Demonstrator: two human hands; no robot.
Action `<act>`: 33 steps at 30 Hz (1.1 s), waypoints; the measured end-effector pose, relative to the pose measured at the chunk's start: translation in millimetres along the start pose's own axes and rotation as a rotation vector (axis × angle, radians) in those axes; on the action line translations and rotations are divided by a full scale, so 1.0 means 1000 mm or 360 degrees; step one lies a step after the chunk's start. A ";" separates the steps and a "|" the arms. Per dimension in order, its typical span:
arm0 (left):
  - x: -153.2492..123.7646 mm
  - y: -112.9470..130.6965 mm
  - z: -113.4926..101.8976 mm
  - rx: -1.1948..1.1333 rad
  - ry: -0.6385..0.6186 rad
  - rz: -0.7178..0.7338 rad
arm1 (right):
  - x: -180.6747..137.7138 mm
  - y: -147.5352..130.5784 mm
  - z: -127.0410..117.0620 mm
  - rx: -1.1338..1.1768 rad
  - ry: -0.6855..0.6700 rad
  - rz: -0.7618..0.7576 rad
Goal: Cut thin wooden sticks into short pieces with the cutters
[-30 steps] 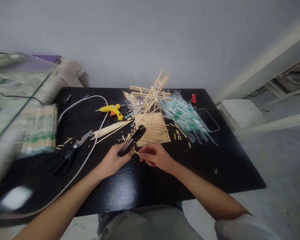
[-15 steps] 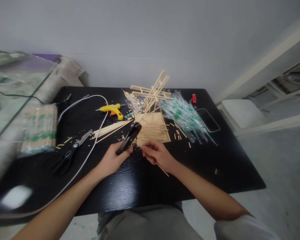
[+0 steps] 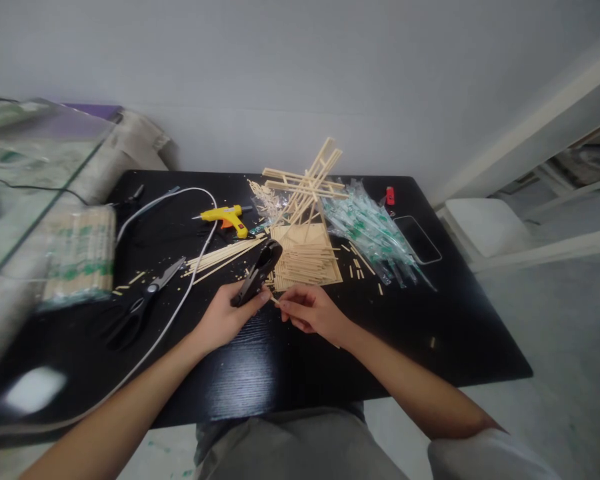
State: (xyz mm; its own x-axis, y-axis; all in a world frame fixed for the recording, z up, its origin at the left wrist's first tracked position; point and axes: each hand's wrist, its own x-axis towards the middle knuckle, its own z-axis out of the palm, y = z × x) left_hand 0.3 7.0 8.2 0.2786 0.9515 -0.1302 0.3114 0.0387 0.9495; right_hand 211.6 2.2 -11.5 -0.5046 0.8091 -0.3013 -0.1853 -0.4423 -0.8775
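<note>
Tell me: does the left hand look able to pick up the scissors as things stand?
Probably not yet: the left hand holds a black tool and would likely need to put that down first. The scissors lie nearby, with a white cable running between them and the hand.

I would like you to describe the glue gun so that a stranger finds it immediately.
Start at the black table before the wall; on its left half, a white cable bends. The glue gun lies by that bend, beyond loose wooden sticks. Its bright yellow body and orange trigger set it apart from the black-handled scissors.
</note>
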 end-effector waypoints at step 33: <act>0.003 -0.008 0.003 0.0111 -0.0105 0.0130 | 0.004 0.004 0.001 0.0141 0.0112 0.0045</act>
State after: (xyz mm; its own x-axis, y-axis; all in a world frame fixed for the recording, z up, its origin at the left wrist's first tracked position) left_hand 1.1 8.4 -0.4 0.3639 0.9285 -0.0738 0.3472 -0.0618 0.9357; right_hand 207.9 3.5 -15.4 -0.4508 0.8196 -0.3535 -0.2473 -0.4952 -0.8328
